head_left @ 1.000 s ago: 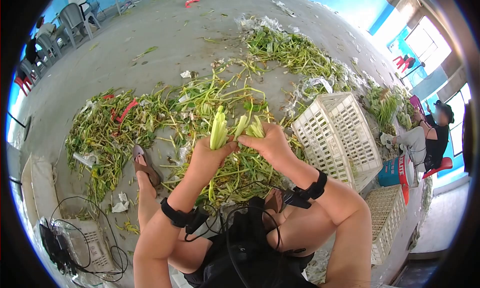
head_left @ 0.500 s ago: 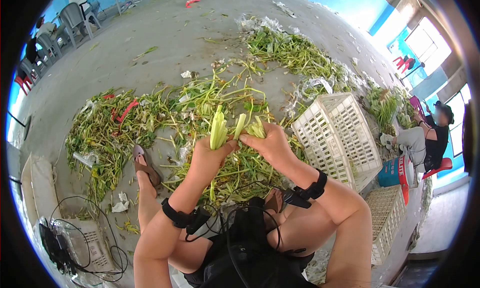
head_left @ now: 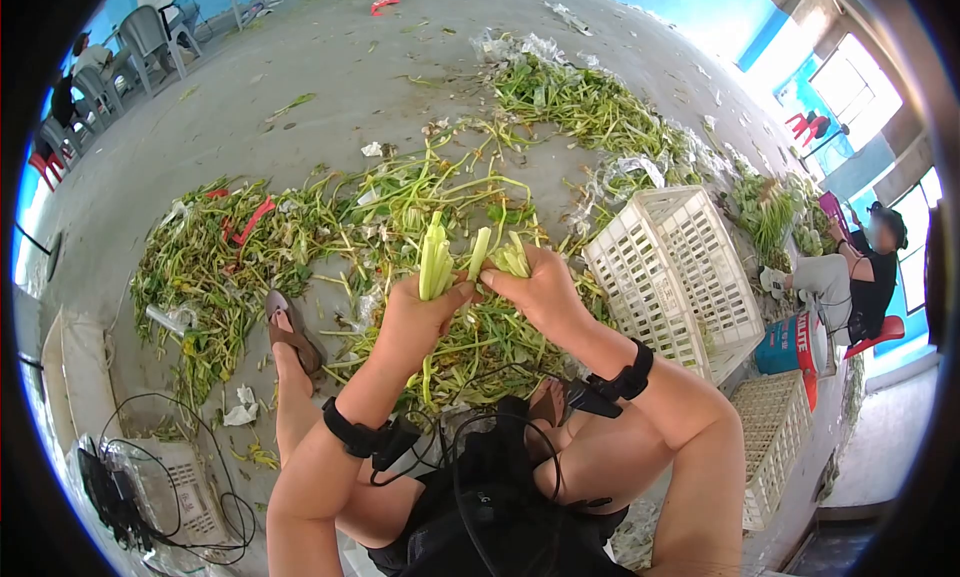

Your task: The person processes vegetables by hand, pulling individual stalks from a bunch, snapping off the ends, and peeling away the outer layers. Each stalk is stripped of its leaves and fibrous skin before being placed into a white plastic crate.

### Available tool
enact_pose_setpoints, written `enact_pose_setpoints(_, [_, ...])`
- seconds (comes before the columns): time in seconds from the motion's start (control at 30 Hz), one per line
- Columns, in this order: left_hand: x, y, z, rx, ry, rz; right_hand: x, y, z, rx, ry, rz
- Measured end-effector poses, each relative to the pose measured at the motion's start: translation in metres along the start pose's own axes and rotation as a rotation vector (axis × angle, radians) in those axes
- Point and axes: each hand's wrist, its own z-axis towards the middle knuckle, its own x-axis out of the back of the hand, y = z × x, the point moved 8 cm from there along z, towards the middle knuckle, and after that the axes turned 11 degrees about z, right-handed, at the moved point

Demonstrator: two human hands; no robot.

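Observation:
My left hand point(head_left: 418, 307) is wrapped round a small bunch of pale green leafy-vegetable stalks point(head_left: 436, 265), their cut ends pointing up. In my right hand point(head_left: 548, 289) are several shorter stalk pieces point(head_left: 515, 260), curled against the palm. A single stalk point(head_left: 480, 251) stands between the two hands, its lower end at the fingertips of both. Below the hands, a heap of loose stems and yellowing leaves point(head_left: 490, 342) covers the floor between my feet.
A white plastic crate point(head_left: 660, 287) stands tilted at the right, near a blue bucket point(head_left: 785, 347) and a second crate point(head_left: 770, 427). More trimmings point(head_left: 220, 267) lie left. A seated person point(head_left: 865, 277) is at the far right. Cables point(head_left: 215, 477) trail at lower left.

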Motion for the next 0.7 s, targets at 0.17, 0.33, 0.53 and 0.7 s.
enact_pose_setpoints(0.17, [0.000, -0.001, 0.001, -0.052, -0.002, 0.057, -0.002, -0.003, -0.001, 0.038, -0.008, -0.016])
enact_pose_setpoints(0.33, [-0.003, 0.000, -0.001, -0.007, -0.041, -0.050, 0.002, -0.003, 0.002, 0.031, -0.008, -0.102])
enact_pose_setpoints(0.53, [0.000, -0.006, 0.004, -0.012, -0.030, -0.097, 0.006, 0.011, 0.006, -0.079, 0.051, 0.252])
enact_pose_setpoints(0.7, [0.001, -0.004, 0.004, -0.036, -0.029, 0.075, 0.005, 0.018, 0.008, -0.153, 0.007, 0.307])
